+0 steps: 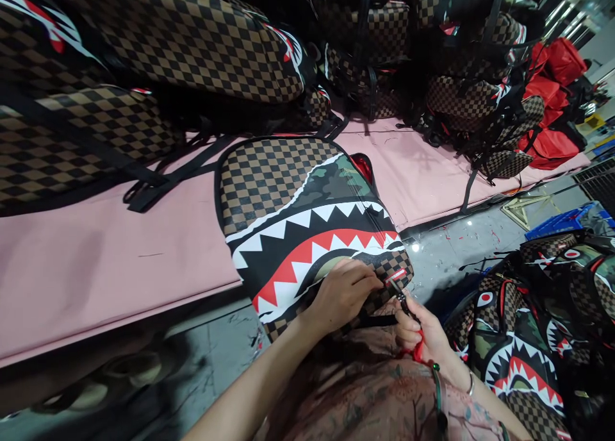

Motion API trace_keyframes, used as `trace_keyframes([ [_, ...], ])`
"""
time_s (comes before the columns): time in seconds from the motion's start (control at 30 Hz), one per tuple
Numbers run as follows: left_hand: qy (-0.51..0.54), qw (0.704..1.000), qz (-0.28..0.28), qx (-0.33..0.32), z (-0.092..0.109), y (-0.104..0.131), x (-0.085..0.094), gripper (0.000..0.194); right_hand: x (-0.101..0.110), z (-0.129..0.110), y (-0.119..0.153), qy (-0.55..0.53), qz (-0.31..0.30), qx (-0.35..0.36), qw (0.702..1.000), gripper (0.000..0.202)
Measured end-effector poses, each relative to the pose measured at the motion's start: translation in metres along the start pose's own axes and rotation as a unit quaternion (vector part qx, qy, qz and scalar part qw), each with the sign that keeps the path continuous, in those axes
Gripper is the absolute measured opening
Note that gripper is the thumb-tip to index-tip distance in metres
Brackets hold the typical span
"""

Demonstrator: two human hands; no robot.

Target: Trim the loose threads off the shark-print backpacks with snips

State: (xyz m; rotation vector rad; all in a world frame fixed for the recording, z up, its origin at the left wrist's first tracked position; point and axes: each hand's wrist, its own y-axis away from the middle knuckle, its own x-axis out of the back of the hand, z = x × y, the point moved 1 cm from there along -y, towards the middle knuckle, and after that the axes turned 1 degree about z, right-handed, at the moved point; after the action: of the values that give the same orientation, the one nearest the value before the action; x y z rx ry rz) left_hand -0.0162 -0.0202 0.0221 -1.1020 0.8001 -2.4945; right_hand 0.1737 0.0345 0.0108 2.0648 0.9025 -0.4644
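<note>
A checkered backpack (281,178) with a camouflage patch and a printed shark mouth lies tilted across the table's near edge, against my body. My left hand (343,293) rests on its lower part, fingers bent and pinched together by a small red-and-white label (396,275); what they pinch is too small to make out. My right hand (423,329) is closed around dark thread snips (406,306), whose tip points at the bag near my left fingertips. Something red hangs from the snips under my right palm.
Piled checkered backpacks (192,37) line the back of the pink-covered table (57,281). Red bags (552,146) sit at its far right end. More shark-mouth backpacks (521,364) are stacked low on my right, near a blue crate (567,220). Thread scraps litter the grey floor (446,249).
</note>
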Motion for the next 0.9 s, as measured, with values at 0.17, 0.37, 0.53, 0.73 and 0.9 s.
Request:
trace_keyframes([
  [0.17, 0.039, 0.996, 0.009, 0.077, 0.026, 0.007, -0.008, 0.012, 0.047, -0.045, -0.003, 0.414, 0.158, 0.315, 0.839, 0.023],
  [0.37, 0.041, 0.999, -0.006, 0.023, 0.053, 0.009, -0.025, 0.028, 0.084, -0.095, -0.024, 0.632, 0.043, 0.350, 0.690, 0.019],
  [0.53, 0.027, 0.995, 0.041, 0.082, 0.049, 0.018, -0.022, 0.031, 0.077, -0.111, -0.038, 0.684, -0.064, 0.367, 0.627, 0.021],
  [0.73, 0.009, 0.984, 0.094, 0.149, 0.047, 0.028, -0.020, 0.019, 0.067, -0.120, -0.045, 0.694, -0.129, 0.368, 0.605, 0.020],
  [0.9, 0.014, 0.981, 0.095, 0.170, 0.047, 0.029, -0.023, 0.018, 0.068, -0.120, -0.047, 0.699, -0.134, 0.374, 0.595, 0.020],
])
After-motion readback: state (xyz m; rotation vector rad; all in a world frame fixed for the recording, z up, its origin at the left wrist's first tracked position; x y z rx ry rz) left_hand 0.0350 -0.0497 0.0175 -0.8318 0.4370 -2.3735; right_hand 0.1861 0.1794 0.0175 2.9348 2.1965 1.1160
